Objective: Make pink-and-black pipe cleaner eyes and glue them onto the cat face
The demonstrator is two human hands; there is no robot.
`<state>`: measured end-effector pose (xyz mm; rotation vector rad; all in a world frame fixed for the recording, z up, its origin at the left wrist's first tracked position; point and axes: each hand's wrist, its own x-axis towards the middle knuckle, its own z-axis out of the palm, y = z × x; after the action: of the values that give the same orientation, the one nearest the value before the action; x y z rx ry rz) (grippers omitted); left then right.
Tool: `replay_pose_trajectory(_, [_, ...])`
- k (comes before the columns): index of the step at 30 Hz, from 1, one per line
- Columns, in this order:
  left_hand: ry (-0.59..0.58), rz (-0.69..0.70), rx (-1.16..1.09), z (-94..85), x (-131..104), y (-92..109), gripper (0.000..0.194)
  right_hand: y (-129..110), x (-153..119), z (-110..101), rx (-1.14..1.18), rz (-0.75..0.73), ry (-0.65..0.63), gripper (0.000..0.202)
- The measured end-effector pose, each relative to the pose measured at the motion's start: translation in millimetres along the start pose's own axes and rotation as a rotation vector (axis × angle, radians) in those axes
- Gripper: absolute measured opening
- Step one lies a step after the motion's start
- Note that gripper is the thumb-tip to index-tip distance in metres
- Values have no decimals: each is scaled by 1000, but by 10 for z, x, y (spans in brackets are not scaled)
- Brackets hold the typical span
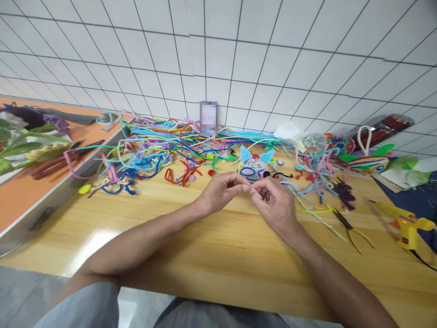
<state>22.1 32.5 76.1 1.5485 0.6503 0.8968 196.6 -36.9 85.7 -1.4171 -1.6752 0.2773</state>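
My left hand [223, 192] and my right hand [277, 204] meet fingertip to fingertip above the wooden table, thumb and forefinger of each pinched together. A tiny pinkish bit shows where the fingertips touch, too small to name. Just behind the hands sits a round silvery craft animal head [254, 165] with blue pointed ears and a blue ring for an eye; its lower part is hidden by my fingers. A black curved pipe cleaner [283, 175] lies behind my right hand.
Colourful pipe cleaners [146, 159] are heaped along the tiled wall. To the right lie yellow-handled pliers [351, 229] and a yellow glue gun [406, 224] with its light on. A phone-like upright card [209, 118] leans at the back. An orange tray [20, 202] stands left.
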Motion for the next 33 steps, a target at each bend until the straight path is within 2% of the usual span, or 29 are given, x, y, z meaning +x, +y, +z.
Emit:
replay_pose_trajectory(4, [3, 47, 161, -32, -15, -2, 21, 15, -13, 1, -118, -108, 10, 15])
replay_pose_trajectory(8, [56, 57, 180, 1, -47, 18, 18, 28, -34, 33, -136, -153, 45, 17])
replay_pose_trajectory(12, [102, 64, -3, 59, -59, 14, 18, 18, -60, 59, -37, -49, 53, 17])
replay_pose_trajectory(15, [106, -14, -146, 83, -58, -22, 26, 14, -68, 54, 83, 57, 12, 16])
replay_pose_trajectory(17, [66, -63, -180, 78, -51, -46, 30, 19, -64, 45, 124, 83, 5, 16])
replay_pose_trajectory(19, [24, -34, -109, 54, -39, -52, 25, 26, -53, 34, 114, 77, 9, 17])
replay_pose_trajectory(23, [-4, 199, 222, -12, -22, -8, 10, 36, -28, 15, -64, -82, 24, 16])
replay_pose_trajectory(27, [-35, 321, 318, -41, -31, 25, 11, 50, -21, 9, -235, -325, 86, 18])
replay_pose_trajectory(30, [-19, 282, 268, -21, -45, 5, 12, 57, -27, 22, -240, -376, 113, 18])
replay_pose_trajectory(33, [18, 155, 47, 36, -55, -57, 17, 61, -45, 57, -122, -276, 120, 18])
